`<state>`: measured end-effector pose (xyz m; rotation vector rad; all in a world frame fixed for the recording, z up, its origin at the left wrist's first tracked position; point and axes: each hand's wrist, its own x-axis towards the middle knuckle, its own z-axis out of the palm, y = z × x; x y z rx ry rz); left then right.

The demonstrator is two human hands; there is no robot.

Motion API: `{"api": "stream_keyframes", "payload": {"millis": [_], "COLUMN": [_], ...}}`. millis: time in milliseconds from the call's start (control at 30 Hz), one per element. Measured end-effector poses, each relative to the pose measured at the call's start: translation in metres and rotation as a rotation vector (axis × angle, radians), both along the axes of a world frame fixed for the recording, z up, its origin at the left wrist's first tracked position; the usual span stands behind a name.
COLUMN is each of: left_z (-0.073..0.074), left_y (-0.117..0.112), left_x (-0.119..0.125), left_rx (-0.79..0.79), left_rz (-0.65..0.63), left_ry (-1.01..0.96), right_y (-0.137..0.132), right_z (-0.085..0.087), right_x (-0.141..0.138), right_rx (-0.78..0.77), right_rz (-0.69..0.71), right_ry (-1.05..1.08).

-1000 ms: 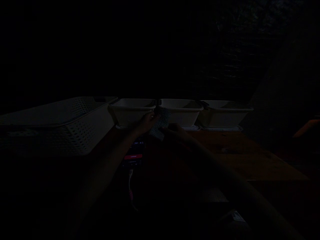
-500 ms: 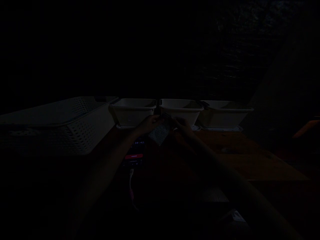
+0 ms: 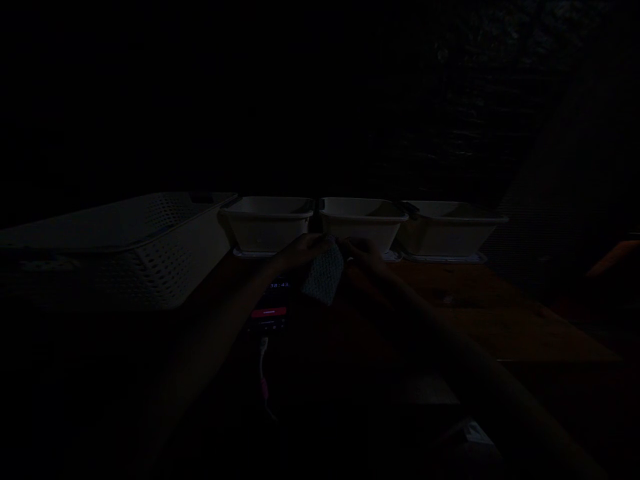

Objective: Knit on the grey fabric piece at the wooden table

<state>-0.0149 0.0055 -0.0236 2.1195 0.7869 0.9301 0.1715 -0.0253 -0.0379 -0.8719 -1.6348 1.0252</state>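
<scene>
The scene is very dark. Both my hands meet over the wooden table (image 3: pixel 500 320) just in front of a row of white bins. My left hand (image 3: pixel 299 252) and my right hand (image 3: pixel 367 252) each grip the top edge of a small pale patterned cloth (image 3: pixel 324 276), which hangs down between them. Below the cloth a phone (image 3: pixel 270 308) lies on the table with its screen lit, and a white cable (image 3: pixel 262 370) runs from it toward me.
Three white rectangular bins stand side by side at the back: left (image 3: pixel 267 223), middle (image 3: pixel 363 220), right (image 3: pixel 450 227). A large white perforated basket (image 3: pixel 150 247) fills the left side. Something pale (image 3: pixel 473 430) lies near the front edge.
The cloth was raised near the bins, then turned and lowered; it now hangs below both hands. My right hand moved up to the cloth's top edge. The phone's timer advanced.
</scene>
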Motion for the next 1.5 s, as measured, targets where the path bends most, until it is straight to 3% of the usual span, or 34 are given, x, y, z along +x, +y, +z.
{"api": "stream_keyframes", "payload": {"millis": [433, 667, 900, 1067, 1200, 1400, 1500], "left_z": [0.002, 0.002, 0.002, 0.005, 0.006, 0.006, 0.006], "left_y": [0.002, 0.006, 0.002, -0.002, 0.0, 0.002, 0.003], "left_x": [-0.001, -0.002, -0.001, -0.001, -0.003, -0.004, -0.005], "left_rx": [0.06, 0.141, 0.083, -0.016, -0.015, -0.008, -0.023], "left_rz": [0.041, 0.04, 0.048, 0.155, 0.155, 0.166, 0.162], "left_ry": [0.009, 0.037, 0.013, -0.017, -0.029, -0.015, -0.035], "right_y": [-0.004, -0.003, 0.001, 0.001, 0.0, -0.002, -0.004], "right_z": [-0.001, -0.003, -0.002, -0.001, 0.0, 0.002, 0.002], "right_x": [-0.004, -0.006, -0.003, -0.002, -0.002, -0.002, -0.005], "right_rx": [-0.026, 0.049, 0.125, 0.115, 0.124, 0.105, 0.025], "right_rz": [0.032, -0.026, -0.007, -0.05, -0.073, -0.074, -0.096], "right_ry": [-0.015, -0.047, 0.034, 0.063, 0.059, 0.038, 0.084]}}
